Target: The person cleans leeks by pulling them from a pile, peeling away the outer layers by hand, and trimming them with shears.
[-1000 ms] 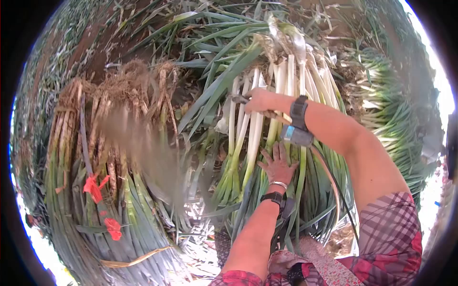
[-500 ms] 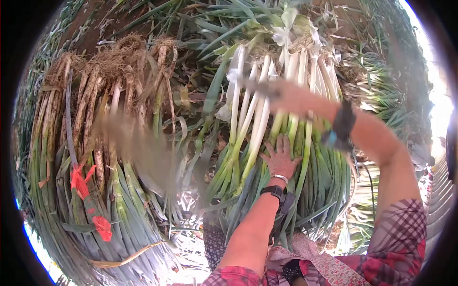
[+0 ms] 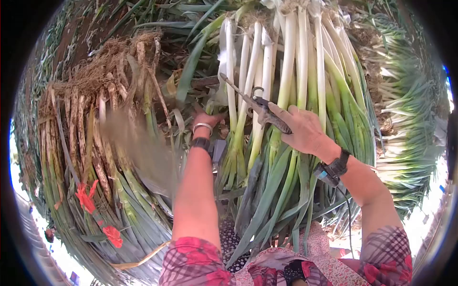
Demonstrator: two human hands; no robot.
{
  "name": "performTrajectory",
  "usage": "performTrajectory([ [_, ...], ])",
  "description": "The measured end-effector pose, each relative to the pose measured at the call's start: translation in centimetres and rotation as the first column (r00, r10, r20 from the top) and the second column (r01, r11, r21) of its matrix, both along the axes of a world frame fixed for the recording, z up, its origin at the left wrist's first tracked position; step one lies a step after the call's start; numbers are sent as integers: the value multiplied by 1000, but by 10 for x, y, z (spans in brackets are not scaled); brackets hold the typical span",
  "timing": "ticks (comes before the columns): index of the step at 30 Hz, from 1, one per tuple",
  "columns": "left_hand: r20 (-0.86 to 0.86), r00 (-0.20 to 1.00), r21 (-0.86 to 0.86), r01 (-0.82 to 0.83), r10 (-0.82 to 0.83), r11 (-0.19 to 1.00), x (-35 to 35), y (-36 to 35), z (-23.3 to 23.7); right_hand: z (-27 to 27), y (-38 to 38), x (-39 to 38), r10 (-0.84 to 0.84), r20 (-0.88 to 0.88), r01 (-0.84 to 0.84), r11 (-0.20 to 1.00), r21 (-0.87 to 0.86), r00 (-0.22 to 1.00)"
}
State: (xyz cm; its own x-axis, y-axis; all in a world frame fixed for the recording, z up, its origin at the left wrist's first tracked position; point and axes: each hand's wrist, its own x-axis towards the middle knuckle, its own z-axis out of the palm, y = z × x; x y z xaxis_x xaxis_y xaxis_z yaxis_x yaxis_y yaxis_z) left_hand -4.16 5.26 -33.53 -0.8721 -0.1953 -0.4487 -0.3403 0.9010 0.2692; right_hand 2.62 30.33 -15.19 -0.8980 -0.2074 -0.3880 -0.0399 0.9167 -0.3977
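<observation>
Fingers of my right hand (image 3: 305, 127) wrap round the dark handle of a small pointed tool (image 3: 257, 107), which lies over the white and green stalks of a leek bunch (image 3: 288, 62). At that bunch's left side is my left hand (image 3: 208, 119), a silver bangle at its wrist; its fingers are apart and partly hidden among leaves, and I see nothing in it. Further left lies a second bunch of leeks (image 3: 81, 119) with brown, dirty stalks and tangled roots on top.
Many more leeks (image 3: 405, 124) are laid in a row along the right side. A red tie (image 3: 87, 198) crosses the left bunch's green leaves. Loose green leaves (image 3: 191, 24) lie at the top. A blurred smear covers part of the left bunch.
My left hand has left the middle of the clean bunch and moved up and left. My right hand, with the tool, has come down and slightly right. The view has shifted.
</observation>
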Motion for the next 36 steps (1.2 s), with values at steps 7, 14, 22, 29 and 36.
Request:
performTrajectory([
  [7, 148, 989, 277, -27, -15, 961, -19, -28, 13, -7, 8, -2, -59, 32, 62, 994, -95, 998],
  [14, -494, 849, 577, 481, -187, 660, -283, -86, 203, -16, 5, 4, -41, -39, 38, 996, -75, 998],
  [22, -296, 735, -542, 396, -610, 741, -178, -48, 137, -16, 6, 6, -41, -70, 36, 997, -64, 997],
  [29, 262, 964, -371, 67, 35, 926, 96, -89, 61, -21, 7, 6, -51, -90, 42, 994, -98, 995],
  [36, -74, 997, 118, 6, 3, 993, 24, -103, 52, -19, 5, 10, -70, -99, 57, 990, -127, 993],
])
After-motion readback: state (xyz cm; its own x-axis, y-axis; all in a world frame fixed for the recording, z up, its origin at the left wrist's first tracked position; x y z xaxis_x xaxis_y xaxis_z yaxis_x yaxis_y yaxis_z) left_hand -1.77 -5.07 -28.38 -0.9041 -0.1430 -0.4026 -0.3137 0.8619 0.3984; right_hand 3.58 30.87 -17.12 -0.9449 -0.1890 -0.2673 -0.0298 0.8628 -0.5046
